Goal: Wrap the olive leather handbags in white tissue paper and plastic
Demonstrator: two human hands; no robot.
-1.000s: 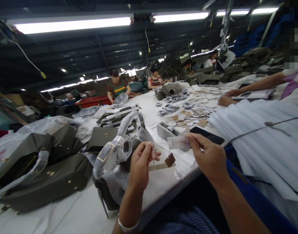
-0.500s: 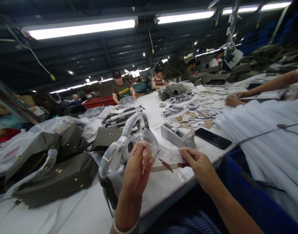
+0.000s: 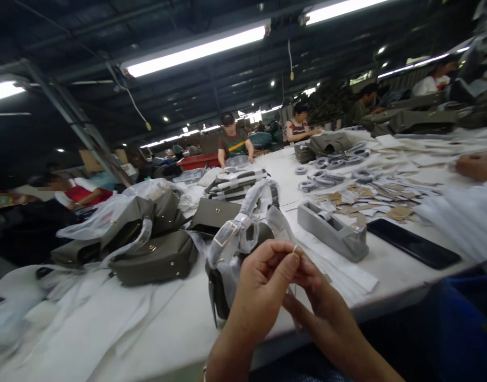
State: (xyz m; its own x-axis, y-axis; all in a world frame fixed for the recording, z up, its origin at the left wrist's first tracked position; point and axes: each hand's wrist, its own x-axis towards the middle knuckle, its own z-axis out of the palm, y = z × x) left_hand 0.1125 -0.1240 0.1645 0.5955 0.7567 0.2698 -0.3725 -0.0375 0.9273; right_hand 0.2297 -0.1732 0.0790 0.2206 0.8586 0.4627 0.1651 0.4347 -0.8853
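My left hand (image 3: 263, 281) and my right hand (image 3: 327, 302) meet over the table's near edge, both closed with fingertips pinched together. A thin pale strand (image 3: 295, 249) pokes up between the fingertips. Some see-through film shows faintly below them; my fingers cover most of it. Just behind my left hand stands a dark olive handbag (image 3: 216, 289), its handle (image 3: 231, 233) wrapped in translucent film, a gold buckle visible through it. A grey tape dispenser (image 3: 331, 231) sits beyond my right hand, beside flat white sheets (image 3: 358, 281).
A black phone (image 3: 412, 243) lies right of the dispenser, near scattered card pieces (image 3: 387, 199). More olive handbags (image 3: 156, 260) crowd the left. A blue bin (image 3: 466, 318) stands below the table edge. Across the table a person in a green apron (image 3: 235, 143) works; another person's hand (image 3: 478, 165) is at right.
My hands have come together from being apart with a clear plastic piece stretched between them. The brown card piece there has gone from sight. The view has swung left.
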